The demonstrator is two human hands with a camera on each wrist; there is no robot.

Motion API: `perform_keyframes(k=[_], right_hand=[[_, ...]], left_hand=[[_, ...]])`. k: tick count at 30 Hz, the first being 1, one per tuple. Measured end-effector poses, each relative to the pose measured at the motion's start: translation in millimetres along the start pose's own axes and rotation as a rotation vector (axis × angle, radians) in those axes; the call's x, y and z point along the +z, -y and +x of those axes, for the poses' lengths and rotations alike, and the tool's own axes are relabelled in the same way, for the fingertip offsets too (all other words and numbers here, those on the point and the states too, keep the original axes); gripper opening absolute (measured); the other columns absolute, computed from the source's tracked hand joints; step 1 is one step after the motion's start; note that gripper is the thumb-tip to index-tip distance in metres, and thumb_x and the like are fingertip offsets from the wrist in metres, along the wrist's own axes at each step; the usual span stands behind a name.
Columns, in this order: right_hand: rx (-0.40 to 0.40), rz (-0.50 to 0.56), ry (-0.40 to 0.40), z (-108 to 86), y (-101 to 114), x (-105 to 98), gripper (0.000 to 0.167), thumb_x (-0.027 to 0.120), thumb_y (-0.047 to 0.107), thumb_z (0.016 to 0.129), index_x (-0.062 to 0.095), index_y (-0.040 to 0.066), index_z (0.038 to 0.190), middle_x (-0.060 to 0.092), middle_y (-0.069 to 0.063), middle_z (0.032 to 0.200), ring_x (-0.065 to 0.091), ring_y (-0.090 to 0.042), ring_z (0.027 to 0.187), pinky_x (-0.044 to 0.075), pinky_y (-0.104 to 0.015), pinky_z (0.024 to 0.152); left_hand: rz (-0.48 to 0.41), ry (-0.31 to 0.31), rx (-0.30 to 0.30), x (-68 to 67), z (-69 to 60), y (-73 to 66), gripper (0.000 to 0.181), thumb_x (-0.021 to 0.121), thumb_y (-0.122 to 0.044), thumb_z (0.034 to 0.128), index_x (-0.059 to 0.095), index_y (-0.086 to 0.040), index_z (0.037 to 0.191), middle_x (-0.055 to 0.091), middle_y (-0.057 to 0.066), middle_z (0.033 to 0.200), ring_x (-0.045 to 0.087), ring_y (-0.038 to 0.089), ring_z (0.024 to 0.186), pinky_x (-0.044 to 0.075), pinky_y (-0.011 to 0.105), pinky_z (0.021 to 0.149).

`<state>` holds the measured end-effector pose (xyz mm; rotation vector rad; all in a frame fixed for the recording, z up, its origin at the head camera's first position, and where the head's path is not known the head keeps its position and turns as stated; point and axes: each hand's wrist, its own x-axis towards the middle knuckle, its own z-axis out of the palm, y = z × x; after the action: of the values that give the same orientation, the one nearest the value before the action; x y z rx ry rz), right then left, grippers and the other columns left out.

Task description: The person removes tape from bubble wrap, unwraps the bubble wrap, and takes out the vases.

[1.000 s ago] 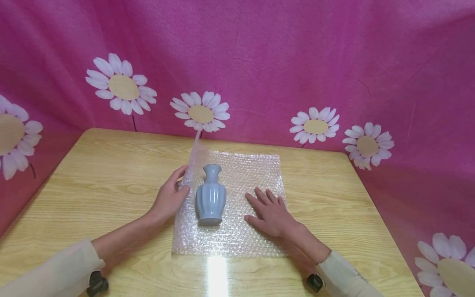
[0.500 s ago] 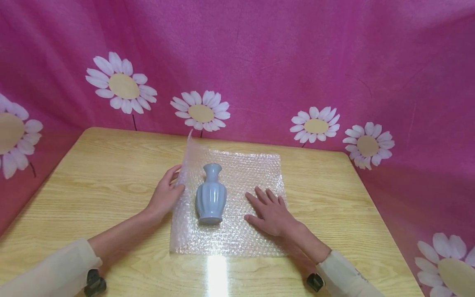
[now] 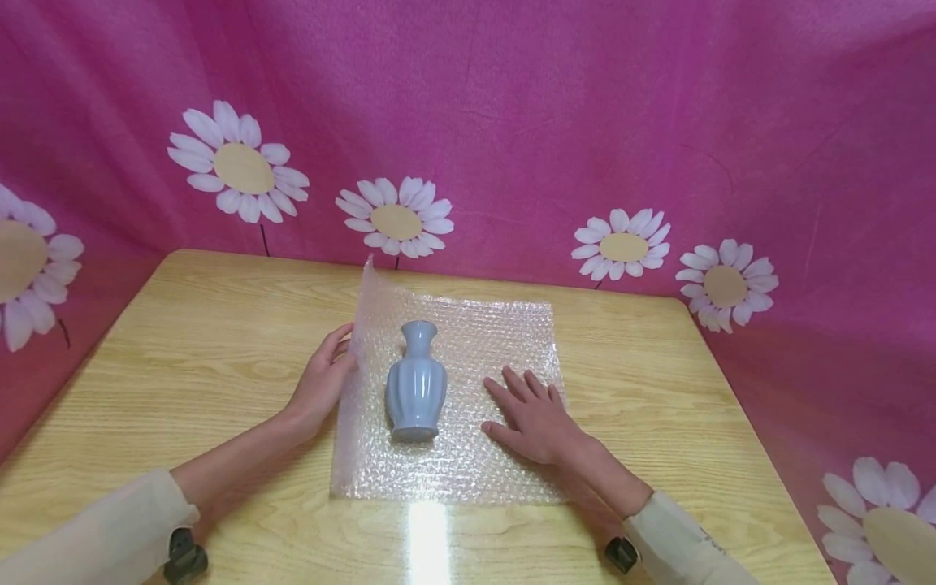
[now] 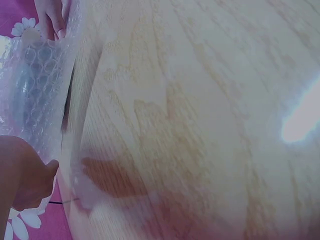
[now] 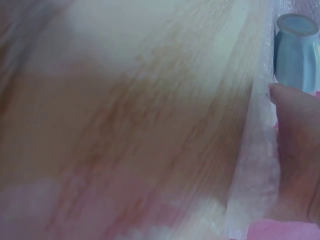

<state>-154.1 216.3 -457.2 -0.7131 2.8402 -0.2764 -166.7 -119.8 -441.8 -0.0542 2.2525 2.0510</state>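
Observation:
A pale blue vase [image 3: 417, 390] with a ribbed body and flared neck lies on a sheet of clear bubble wrap [image 3: 468, 475], its base toward me. My left hand [image 3: 318, 390] is at the sheet's left side, touching the raised edge from outside; its fingers are loosely bent, and the wrap partly covers the fingertips. In the left wrist view, the vase shows blurred through the raised wrap. My right hand [image 3: 537, 422] rests palm down on the right part of the sheet, fingers spread. The vase base also appears in the right wrist view [image 5: 297, 25].
Under the sheet is a light wooden table [image 3: 219, 341] with rounded far corners. A magenta cloth [image 3: 512, 122] printed with white daisies hangs behind and beside it. A bright light reflection falls on the table's near part.
My left hand has moved a little left, and the raised left edge of the bubble wrap has leaned outward with it. The right hand and the vase have stayed put.

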Motion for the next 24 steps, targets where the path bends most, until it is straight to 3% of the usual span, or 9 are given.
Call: perform_keyframes(k=[9,15,21,24], right_hand=[[0.003,0.004,0.003,-0.1,1.3,-1.1,0.072,0.047,0.058,0.099,0.028,0.022,0.159,0.017,-0.015,0.164,0.012,-0.046,0.147,0.014,-0.071,0.111],[0.002,0.008,0.001,-1.2,1.4,-1.1,0.072,0.046,0.058,0.1,0.028,0.022,0.159,0.017,-0.015,0.164,0.012,-0.046,0.147,0.013,-0.07,0.112],[-0.002,0.01,-0.007,-2.0,1.3,-0.9,0.072,0.046,0.058,0.1,0.028,0.022,0.159,0.017,-0.015,0.164,0.012,-0.046,0.147,0.013,-0.07,0.112],[-0.004,0.009,-0.01,-2.0,1.0,-1.1,0.072,0.046,0.058,0.1,0.028,0.022,0.159,0.017,-0.015,0.164,0.012,-0.046,0.147,0.013,-0.07,0.111]], left_hand=[[-0.002,-0.021,-0.002,-2.1,-0.3,-2.7,0.051,0.038,-0.026,0.1075,0.032,-0.006,0.155,0.048,0.023,0.145,0.047,0.032,0.127,0.036,0.041,0.106],[-0.017,-0.022,-0.005,-2.1,-1.3,-4.1,0.059,0.048,-0.017,0.1031,0.027,-0.005,0.156,0.044,0.023,0.149,0.045,0.031,0.132,0.036,0.042,0.109],[0.003,-0.046,-0.017,-5.5,1.0,-2.6,0.06,0.049,-0.011,0.1008,0.027,-0.003,0.156,0.045,0.025,0.147,0.047,0.032,0.13,0.038,0.041,0.108],[0.018,-0.055,-0.025,-8.6,2.0,-1.7,0.059,0.049,-0.011,0.1009,0.027,-0.003,0.156,0.047,0.026,0.145,0.049,0.031,0.127,0.042,0.035,0.103]])
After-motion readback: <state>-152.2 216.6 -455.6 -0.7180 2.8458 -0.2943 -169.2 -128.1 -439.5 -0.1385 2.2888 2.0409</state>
